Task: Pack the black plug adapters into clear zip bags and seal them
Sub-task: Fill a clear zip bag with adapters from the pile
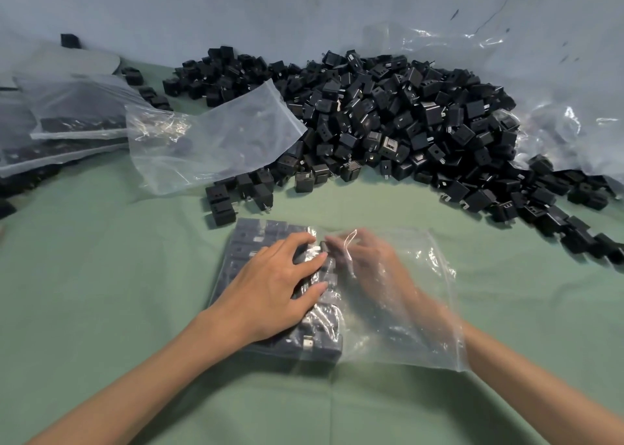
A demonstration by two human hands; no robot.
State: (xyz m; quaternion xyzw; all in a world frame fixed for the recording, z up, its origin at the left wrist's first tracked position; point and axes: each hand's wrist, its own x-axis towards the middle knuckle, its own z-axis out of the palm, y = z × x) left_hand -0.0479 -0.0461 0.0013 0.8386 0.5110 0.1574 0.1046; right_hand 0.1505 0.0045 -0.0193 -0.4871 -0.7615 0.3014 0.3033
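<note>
On the green bench (101,275), the left hand (280,286) lies flat on the clear zip bag (412,316), its grip apart, steadying rows of black plug adapters (256,238) inside. The right hand (368,262) reaches in through the mouth; its grip is too blurred to tell. Filling looks nearly done; next comes withdrawing that hand and pressing the zip closed. Beyond lie a spare bag (216,140) and the loose pile (405,117)
</note>
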